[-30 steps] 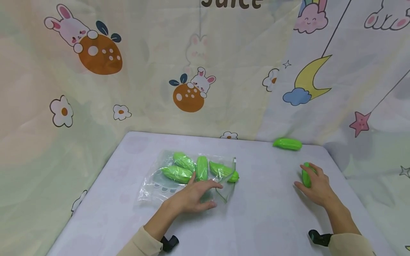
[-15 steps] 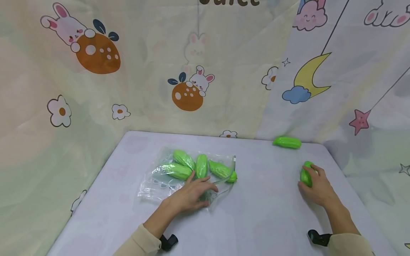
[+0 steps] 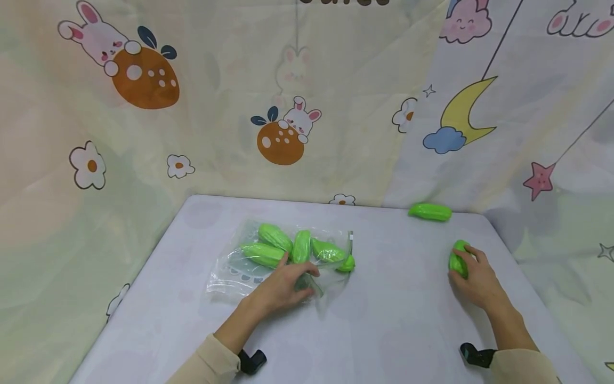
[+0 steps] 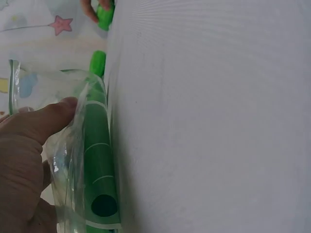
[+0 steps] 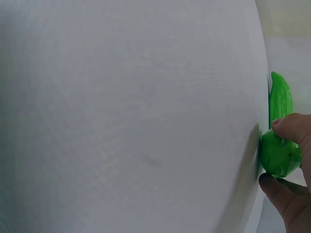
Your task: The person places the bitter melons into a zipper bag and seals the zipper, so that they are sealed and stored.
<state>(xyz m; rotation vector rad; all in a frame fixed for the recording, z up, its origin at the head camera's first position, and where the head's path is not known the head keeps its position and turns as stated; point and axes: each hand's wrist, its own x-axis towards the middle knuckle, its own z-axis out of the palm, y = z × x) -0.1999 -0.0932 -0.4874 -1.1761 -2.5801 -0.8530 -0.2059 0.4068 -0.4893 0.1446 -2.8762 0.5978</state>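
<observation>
My left hand is at the near side of a clear zip bag, its thumb and fingers gripping the plastic by the mouth. In the left wrist view, the thumb presses on the film beside a dark green area with white lines. Several light green toy vegetables, long and tapered like cucumbers, lie within the bag; the rightmost toy vegetable reaches the zip edge. To the right, my right hand grips another toy vegetable between thumb and fingers. The right wrist view shows that toy's rounded end close over the tabletop.
One more green toy vegetable lies at the back right edge of the white table. A printed cloth hangs behind the table. Black wrist mounts show at both sleeves.
My left hand has drawn slightly left and toward me, and its fingers have curled in at the bag's mouth. The right hand has tightened around its toy vegetable.
</observation>
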